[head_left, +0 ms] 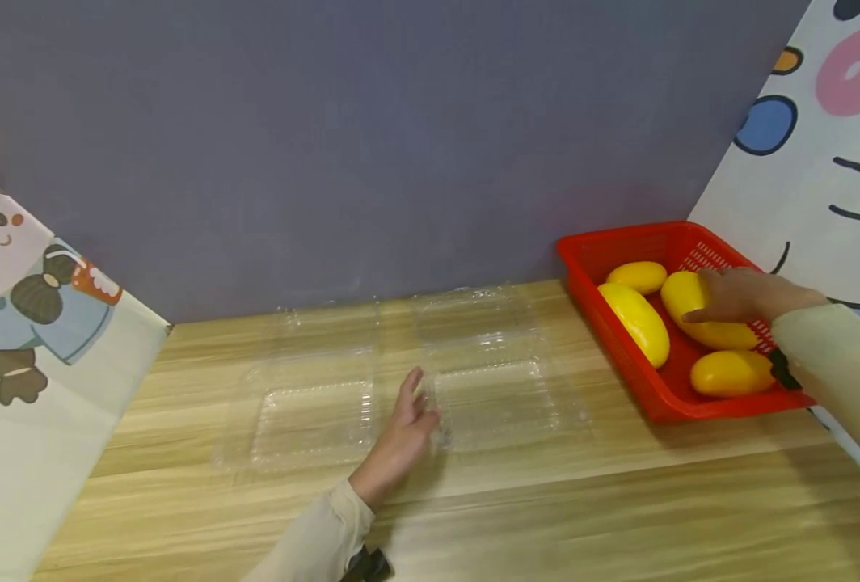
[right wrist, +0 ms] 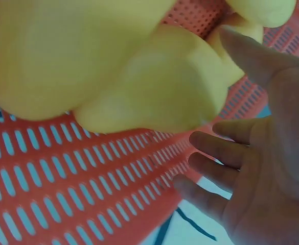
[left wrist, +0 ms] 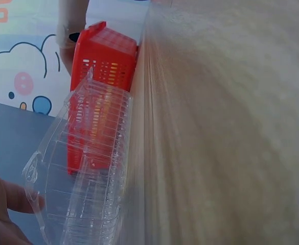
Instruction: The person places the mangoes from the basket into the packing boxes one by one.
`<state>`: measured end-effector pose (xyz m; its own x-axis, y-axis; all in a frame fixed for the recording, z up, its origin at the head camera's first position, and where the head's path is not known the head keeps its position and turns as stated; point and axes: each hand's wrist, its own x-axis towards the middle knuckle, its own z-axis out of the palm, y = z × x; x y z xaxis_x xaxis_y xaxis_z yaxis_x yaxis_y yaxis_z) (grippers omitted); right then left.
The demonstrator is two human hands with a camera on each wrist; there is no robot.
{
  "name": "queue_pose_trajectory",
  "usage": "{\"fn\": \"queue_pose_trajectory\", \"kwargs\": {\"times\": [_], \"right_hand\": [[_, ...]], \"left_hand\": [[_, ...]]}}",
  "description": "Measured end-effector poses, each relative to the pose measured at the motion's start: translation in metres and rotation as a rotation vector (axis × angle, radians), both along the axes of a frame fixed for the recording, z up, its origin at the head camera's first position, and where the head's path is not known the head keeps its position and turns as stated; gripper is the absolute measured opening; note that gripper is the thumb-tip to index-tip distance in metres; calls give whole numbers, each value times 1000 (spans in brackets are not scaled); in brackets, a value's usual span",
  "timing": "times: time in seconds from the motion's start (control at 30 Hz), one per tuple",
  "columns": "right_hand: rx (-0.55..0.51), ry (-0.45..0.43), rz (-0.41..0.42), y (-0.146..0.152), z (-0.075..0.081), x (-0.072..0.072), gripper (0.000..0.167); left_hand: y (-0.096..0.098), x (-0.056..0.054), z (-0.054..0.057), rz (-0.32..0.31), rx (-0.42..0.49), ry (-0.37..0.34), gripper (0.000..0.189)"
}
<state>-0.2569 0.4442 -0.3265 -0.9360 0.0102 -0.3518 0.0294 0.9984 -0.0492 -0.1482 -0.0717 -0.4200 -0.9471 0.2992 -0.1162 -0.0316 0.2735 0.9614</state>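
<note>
My right hand (head_left: 750, 293) is over the red basket (head_left: 619, 368), its thumb and fingers spread around one end of a yellow mango (head_left: 717, 331). In the right wrist view the fingers (right wrist: 218, 148) are apart and extended beside the mango (right wrist: 159, 81). My left hand (head_left: 404, 432) is at the near left edge of a clear plastic clamshell box (head_left: 503, 404), its fingers relaxed. From the left wrist, a fingertip (left wrist: 24, 199) shows right at the rim of that lidded box (left wrist: 90, 163).
Several other mangoes (head_left: 637, 323) lie in the basket. A second clear clamshell box (head_left: 309, 424) lies open to the left on the wooden table (head_left: 517, 517). A grey panel (head_left: 401, 145) stands behind, with cartoon-printed panels (head_left: 837, 162) on both sides.
</note>
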Motion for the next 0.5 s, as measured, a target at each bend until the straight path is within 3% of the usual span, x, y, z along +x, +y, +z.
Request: {"fn": "queue_pose_trajectory", "kwargs": {"times": [0.23,0.5], "right_hand": [[19,38,106,11,-15,-3,111],[-35,19,56,10,-13,5,113]], "left_hand": [[4,-2,-2,1,13,21,71],[7,-4,-2,-27,10,32,70]]}}
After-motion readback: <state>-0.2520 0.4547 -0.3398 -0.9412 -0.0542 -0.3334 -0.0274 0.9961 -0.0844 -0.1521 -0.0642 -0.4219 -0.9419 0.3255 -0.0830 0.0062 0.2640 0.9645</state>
